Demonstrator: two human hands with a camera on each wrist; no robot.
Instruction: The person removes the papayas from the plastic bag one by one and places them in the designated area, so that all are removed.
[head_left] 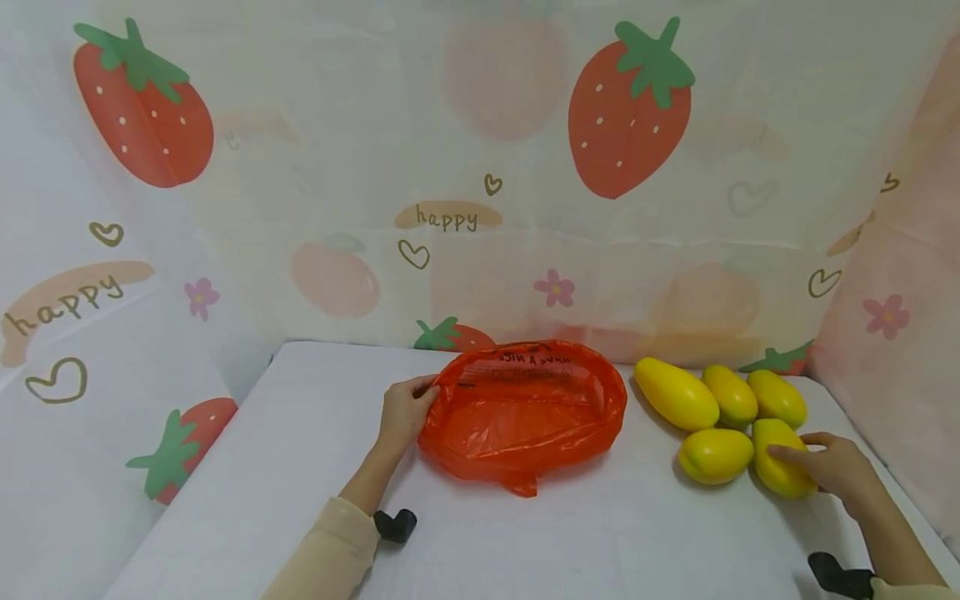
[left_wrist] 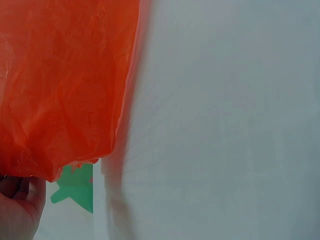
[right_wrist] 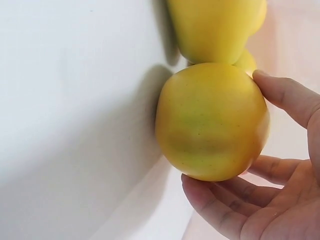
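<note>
A red plastic bag lies on the table with its mouth spread wide toward the head camera. My left hand pinches the bag's left rim; in the left wrist view the bag hides the fingertips. On the right, my right hand grips a yellow mango, thumb on one side and fingers on the other. The right wrist view shows this mango end-on, close to the tabletop. Beside it sits another mango, and behind are a long mango and two shorter ones.
The white tabletop reaches back to a curtain printed with strawberries, hearts and flowers. Similar printed cloth stands at the left and right sides. Black straps sit at both wrists.
</note>
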